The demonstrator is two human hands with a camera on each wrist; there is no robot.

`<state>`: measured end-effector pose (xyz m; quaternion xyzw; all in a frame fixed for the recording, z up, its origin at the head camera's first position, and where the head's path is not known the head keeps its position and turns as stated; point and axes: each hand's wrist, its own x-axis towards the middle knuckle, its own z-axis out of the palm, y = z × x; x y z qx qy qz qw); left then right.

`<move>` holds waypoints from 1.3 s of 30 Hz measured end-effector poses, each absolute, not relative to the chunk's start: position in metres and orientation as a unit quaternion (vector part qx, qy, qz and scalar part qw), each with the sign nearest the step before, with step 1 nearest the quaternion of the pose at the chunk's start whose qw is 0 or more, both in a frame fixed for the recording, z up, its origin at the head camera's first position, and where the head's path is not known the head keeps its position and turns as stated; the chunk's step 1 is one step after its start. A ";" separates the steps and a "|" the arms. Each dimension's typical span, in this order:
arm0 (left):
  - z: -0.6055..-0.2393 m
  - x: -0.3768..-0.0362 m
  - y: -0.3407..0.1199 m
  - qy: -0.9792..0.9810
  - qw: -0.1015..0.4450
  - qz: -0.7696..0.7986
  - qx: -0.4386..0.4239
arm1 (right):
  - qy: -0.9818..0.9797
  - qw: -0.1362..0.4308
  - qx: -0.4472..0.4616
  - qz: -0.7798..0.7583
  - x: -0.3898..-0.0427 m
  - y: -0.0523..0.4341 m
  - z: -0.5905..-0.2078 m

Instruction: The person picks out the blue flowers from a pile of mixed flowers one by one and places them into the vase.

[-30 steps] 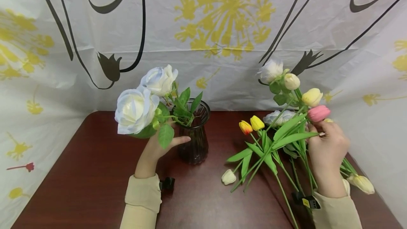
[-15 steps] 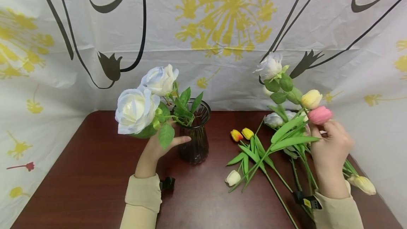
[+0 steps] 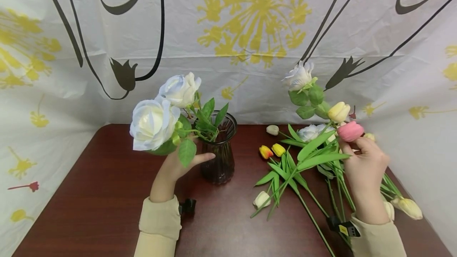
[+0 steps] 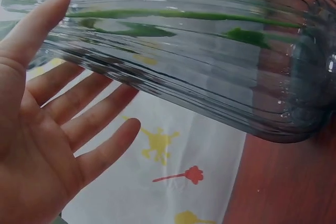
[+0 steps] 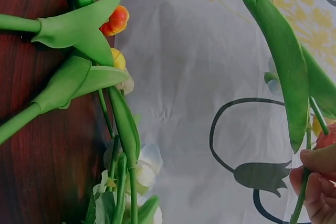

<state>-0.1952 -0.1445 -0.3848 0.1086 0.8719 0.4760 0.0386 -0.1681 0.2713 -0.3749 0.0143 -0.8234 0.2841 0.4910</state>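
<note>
My left hand (image 3: 178, 165) is at the left side of the ribbed dark glass vase (image 3: 217, 162), thumb in front and fingers reaching behind it. In the left wrist view the fingers (image 4: 89, 114) look fairly straight and spread, with stems showing through the glass. Two pale blue-white roses (image 3: 151, 124) lean out of the vase to the left. My right hand (image 3: 365, 169) pinches flower stems, thumb against fingers; the right wrist view shows a green stem (image 5: 300, 200) in its grip. Above the hand are a pink tulip (image 3: 351, 131), a pale yellow tulip (image 3: 339, 112) and a white rose (image 3: 299, 76).
Loose flowers lie under and around the right hand: orange (image 3: 265, 152) and yellow tulips (image 3: 278, 150), white tulips (image 3: 262, 199), a pale rose (image 3: 310, 132), and cream tulips (image 3: 408, 208) at the right. Printed cloth (image 3: 250, 86) stands behind the dark red table (image 3: 107, 193).
A white tulip has dropped from the bunch by my right hand to the table's back. The orange and yellow tulips sank lower. My right hand shifted slightly left; my left hand stayed still.
</note>
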 end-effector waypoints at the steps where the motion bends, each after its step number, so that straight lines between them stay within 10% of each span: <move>1: -0.384 -0.194 -0.144 0.873 0.038 0.473 0.111 | -0.824 0.491 0.012 0.284 -0.169 0.271 -0.376; 27: -0.362 -0.168 -0.145 0.906 0.076 0.407 0.092 | -0.829 0.485 0.008 0.280 -0.168 0.268 -0.376; 39: -0.375 -0.169 -0.105 0.870 0.149 0.350 0.315 | -0.829 0.485 0.010 0.278 -0.167 0.268 -0.376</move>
